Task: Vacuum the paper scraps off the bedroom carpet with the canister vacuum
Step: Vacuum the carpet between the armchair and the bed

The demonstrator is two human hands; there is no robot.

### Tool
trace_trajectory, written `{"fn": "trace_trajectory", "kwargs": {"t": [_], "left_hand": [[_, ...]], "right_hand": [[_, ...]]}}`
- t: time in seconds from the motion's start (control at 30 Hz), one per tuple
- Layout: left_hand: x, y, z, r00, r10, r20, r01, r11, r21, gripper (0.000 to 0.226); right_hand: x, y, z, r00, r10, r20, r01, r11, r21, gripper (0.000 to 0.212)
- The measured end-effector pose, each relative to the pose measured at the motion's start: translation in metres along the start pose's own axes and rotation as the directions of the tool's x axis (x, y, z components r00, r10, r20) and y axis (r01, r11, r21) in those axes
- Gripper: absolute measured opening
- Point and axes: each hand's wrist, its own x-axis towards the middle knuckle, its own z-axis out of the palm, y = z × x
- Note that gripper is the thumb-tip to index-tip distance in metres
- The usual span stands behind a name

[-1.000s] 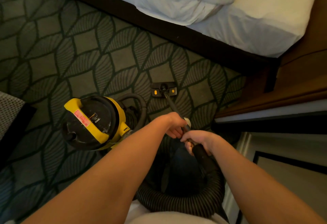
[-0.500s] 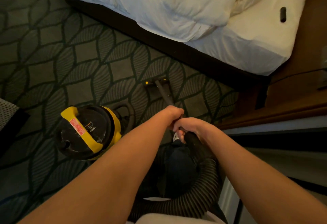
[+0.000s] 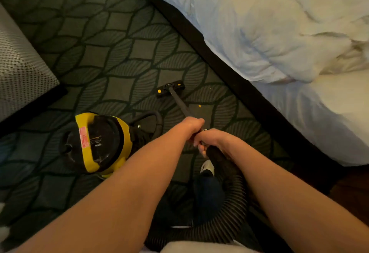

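Both hands are on the tube here: left hand (image 3: 192, 126) wrapped round the wand (image 3: 180, 105) in front, right hand (image 3: 209, 140) gripping just behind it, where the ribbed hose (image 3: 225, 172) joins. The floor head (image 3: 170, 89) sits on the carpet (image 3: 119, 53), in the strip between the bed (image 3: 279, 33) edge and the yellow canister vacuum (image 3: 97, 143), which stands close by on the left. There's a tiny yellow bit (image 3: 199, 105) beside the wand on the bed side, probably a scrap. I'd hold the head flat, go slow with overlapping strokes toward that bit and along the bed edge, and watch that the hose loop doesn't tug the canister over.
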Motion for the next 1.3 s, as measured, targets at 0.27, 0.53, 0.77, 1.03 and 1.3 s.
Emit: {"fn": "trace_trajectory", "kwargs": {"t": [0.27,0.53,0.77,1.03,1.3], "left_hand": [[0.032,0.045,-0.005,0.988,-0.1,-0.116,0.072,0.971,-0.23,0.039],[0.079,0.08,-0.05,0.961,-0.214,-0.175,0.121,0.895,-0.429,0.043],[0.125,0.102,-0.052,0.942,-0.299,-0.149,0.163,0.801,-0.576,0.046],[0.15,0.181,0.0,0.932,-0.353,-0.078,0.166,0.609,-0.775,0.042],[0.164,0.267,0.076,0.933,-0.357,-0.049,0.17,0.558,-0.812,0.042]], "right_hand": [[0.014,-0.064,-0.05,0.999,-0.012,0.034,0.023,0.933,-0.358,0.013],[0.051,-0.148,-0.064,0.996,-0.038,0.08,0.079,0.798,-0.597,0.017],[0.09,-0.192,-0.086,0.994,-0.032,0.105,0.096,0.714,-0.694,0.015],[0.106,-0.224,-0.184,0.994,0.005,0.111,0.082,0.645,-0.76,0.025],[0.101,-0.238,-0.299,0.992,0.038,0.121,0.069,0.64,-0.765,0.023]]}}
